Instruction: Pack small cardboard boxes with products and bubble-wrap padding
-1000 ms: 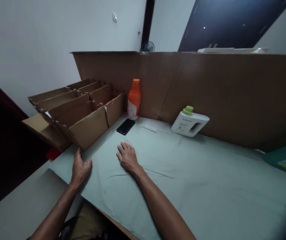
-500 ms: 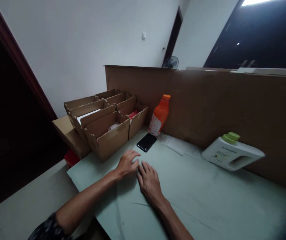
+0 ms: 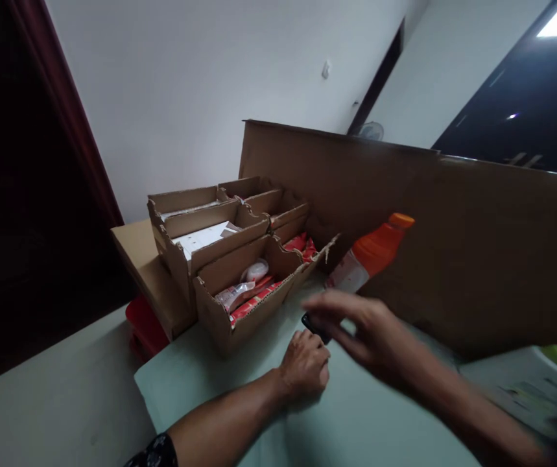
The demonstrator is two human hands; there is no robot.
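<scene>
Phone (image 3: 315, 326): dark, flat on desk (image 3: 200, 383), mostly hidden; just beyond your curled left hand (image 3: 305, 370); right hand (image 3: 368, 331) spread loosely above, empty.

Matt corrugated cardboard boxes (image 3: 239, 285); glossy orange plastic bottle (image 3: 373, 256); smooth pale-green mat (image 3: 195, 383).

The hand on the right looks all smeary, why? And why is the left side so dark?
In the head view the right hand is streaked with motion blur, while the left hand and the cardboard boxes stay fairly sharp. The far left is in deep shadow, and the straight edges bend from the wide lens.
</scene>
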